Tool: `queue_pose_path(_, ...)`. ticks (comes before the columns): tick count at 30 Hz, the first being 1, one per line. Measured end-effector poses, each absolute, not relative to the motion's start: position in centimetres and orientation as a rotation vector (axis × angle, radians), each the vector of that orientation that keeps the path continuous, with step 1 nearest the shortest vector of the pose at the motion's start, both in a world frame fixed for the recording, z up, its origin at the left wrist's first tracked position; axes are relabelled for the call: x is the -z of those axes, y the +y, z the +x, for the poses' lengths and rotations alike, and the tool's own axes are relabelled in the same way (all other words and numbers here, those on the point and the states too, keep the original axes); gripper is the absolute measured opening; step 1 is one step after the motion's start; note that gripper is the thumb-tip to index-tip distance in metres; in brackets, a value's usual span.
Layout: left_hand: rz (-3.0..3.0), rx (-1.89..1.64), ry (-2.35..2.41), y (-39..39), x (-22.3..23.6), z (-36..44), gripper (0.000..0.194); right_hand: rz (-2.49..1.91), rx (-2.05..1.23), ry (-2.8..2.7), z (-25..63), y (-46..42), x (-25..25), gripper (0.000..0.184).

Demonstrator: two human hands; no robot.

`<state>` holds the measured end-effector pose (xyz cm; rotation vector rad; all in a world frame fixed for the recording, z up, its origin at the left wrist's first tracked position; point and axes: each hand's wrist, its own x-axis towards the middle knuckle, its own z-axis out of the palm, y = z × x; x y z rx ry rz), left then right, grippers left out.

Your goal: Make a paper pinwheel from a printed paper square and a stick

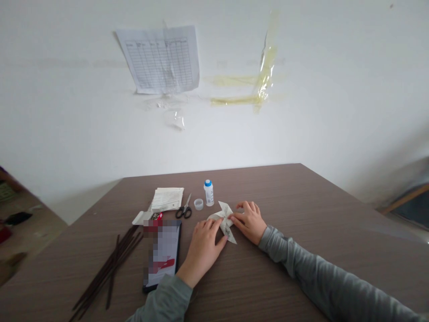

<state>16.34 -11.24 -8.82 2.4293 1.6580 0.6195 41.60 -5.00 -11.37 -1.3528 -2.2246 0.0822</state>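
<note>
A paper pinwheel made from printed sheet lies on the table, its folded blades spread out. My left hand is at its left side, fingertips pressed on the paper near the middle and thumb by the lower blade. From the right, my right hand holds the pinwheel close to its centre between thumb and index finger, the other fingers curled. Behind it stand a small white glue bottle with a blue cap and a little clear plastic cup.
Black-handled scissors lie beside a stack of paper squares. A small open red-and-white box is behind a phone, partly blurred. Several thin dark sticks lie at left. The table meets a white wall.
</note>
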Motion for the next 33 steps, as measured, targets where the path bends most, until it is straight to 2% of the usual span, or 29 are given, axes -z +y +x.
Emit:
queue_pose_path(9,2.434,-0.595,1.677,-11.4,8.7,16.4,0.051,-1.390,-0.055,-2.264,41.0,-5.1,11.6,0.026)
queue_pose_path(12,2.445,-0.600,1.668,-11.3,8.8,16.2,0.050,-1.417,-0.165,-2.212,41.5,-4.2,12.1,0.024)
queue_pose_path(20,2.414,-0.662,1.649,-11.3,8.8,16.1,0.050,-1.305,-0.393,-2.039,43.5,-2.5,12.8,0.034)
queue_pose_path(25,2.393,-0.681,1.643,-11.5,8.5,16.3,0.053,-1.264,-0.414,-2.019,43.6,-2.8,12.7,0.023)
queue_pose_path(33,2.413,-0.799,1.668,-11.3,8.1,15.5,0.048,-1.228,-0.460,-1.994,43.8,-2.9,12.3,0.022)
